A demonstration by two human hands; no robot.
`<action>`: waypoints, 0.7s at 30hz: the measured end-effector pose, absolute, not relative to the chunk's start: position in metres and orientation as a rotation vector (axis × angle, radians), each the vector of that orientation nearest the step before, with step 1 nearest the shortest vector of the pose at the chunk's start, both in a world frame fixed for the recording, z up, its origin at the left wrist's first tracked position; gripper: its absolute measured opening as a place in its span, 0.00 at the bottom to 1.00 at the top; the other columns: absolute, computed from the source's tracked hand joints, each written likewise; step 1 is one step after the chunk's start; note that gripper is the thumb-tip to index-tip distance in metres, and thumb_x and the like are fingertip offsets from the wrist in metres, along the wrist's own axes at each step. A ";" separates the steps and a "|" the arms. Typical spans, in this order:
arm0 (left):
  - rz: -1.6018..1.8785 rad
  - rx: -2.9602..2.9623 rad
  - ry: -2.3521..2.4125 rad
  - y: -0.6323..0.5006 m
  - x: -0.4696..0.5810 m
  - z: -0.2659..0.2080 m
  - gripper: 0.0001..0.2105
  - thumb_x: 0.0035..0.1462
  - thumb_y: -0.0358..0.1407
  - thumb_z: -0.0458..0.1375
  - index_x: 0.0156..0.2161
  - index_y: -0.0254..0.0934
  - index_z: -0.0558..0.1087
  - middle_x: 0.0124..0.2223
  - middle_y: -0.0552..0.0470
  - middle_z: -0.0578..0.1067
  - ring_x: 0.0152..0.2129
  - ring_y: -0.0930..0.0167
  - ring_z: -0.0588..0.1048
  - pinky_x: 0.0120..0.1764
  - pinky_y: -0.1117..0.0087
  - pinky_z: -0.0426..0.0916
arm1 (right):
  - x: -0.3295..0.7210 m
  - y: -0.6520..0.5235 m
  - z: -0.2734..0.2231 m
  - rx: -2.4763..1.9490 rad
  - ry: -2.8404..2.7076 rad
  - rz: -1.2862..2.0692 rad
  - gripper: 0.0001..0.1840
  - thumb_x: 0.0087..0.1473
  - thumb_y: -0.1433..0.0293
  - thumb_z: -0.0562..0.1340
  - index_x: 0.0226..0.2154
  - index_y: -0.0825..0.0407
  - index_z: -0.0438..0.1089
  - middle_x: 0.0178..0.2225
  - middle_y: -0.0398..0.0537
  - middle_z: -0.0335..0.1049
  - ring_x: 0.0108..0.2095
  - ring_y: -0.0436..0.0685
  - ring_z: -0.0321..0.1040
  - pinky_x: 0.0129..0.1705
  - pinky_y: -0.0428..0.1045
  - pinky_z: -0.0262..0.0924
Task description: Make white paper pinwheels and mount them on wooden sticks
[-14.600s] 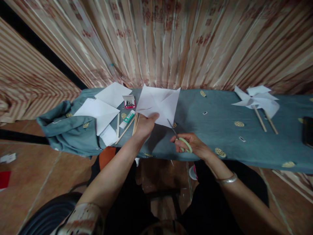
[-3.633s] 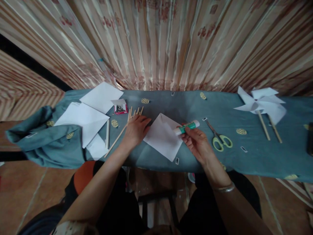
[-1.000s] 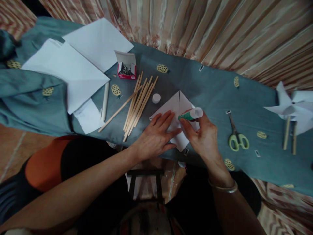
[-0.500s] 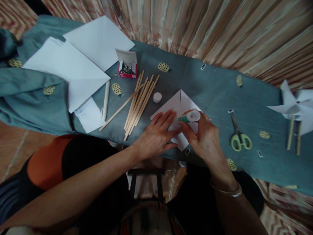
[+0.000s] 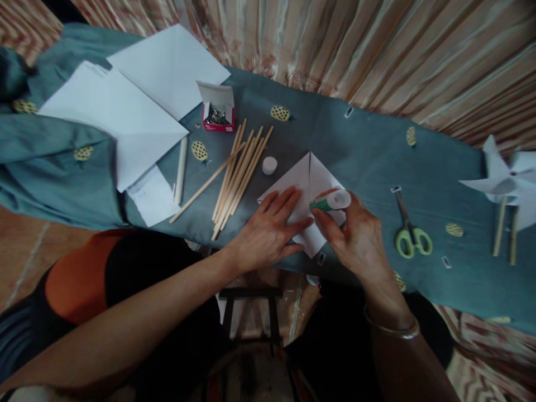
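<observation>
Clamped round the glue (image 5: 330, 201), thumb on the near side and fingers closing from beyond, the right hand (image 5: 355, 237) has a firm hold as far as I can tell from my distant seat. Its long axis slants: the hollow white end tips up toward my camera and off to the right, while the green part runs down and left to the sheet (image 5: 302, 180). I cannot tell whether the lower tip touches the paper, as thumb and fingers hide it.

The sheet lies diamond-wise on the cloth (image 5: 368, 151), one corner pointing away from me, directly under the glue's low end, so the relation I care about is that slant over the sheet's middle. On its left half I see the left hand (image 5: 268, 231), palm down, fingers spread apart and gripping nothing (I judge it to be steadying the paper). The two hands nearly meet, left fingertips just short of the glue.

Just beyond the left fingers sits the cap (image 5: 269, 165), nearer to that hand than to the right one, with the sticks (image 5: 240, 181) beside it. Well apart on my right lie the scissors (image 5: 412, 239), handles toward me
</observation>
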State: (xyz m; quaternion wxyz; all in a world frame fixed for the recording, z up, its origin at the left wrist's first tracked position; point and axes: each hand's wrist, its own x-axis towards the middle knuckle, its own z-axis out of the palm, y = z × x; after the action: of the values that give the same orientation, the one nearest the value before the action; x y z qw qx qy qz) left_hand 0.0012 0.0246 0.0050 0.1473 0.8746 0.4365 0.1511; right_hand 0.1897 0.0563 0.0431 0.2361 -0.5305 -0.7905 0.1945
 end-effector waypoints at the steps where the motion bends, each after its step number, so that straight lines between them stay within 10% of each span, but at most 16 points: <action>1: 0.435 2.517 1.255 0.025 0.001 0.005 0.27 0.59 0.52 0.56 0.60 0.42 0.65 0.70 0.38 0.53 0.66 0.51 0.51 0.62 0.45 0.52 | 0.190 0.056 0.043 -1.464 -2.160 0.536 0.11 0.59 0.62 0.60 0.42 0.50 0.68 0.38 0.52 0.74 0.40 0.62 0.73 0.41 0.58 0.70; 21: 0.406 2.527 1.269 0.024 0.002 0.007 0.27 0.58 0.50 0.58 0.60 0.43 0.66 0.70 0.41 0.52 0.66 0.52 0.51 0.62 0.46 0.52 | 0.194 0.062 0.037 -1.548 -2.080 0.507 0.13 0.59 0.60 0.60 0.42 0.50 0.68 0.39 0.53 0.75 0.40 0.62 0.74 0.42 0.56 0.68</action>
State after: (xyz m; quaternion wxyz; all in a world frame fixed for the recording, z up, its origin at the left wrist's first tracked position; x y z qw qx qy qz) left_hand 0.0016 0.0242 0.0075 0.1419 0.8756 0.4397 0.1406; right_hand 0.1944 0.0616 0.0372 0.2472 -0.5676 -0.7630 0.1859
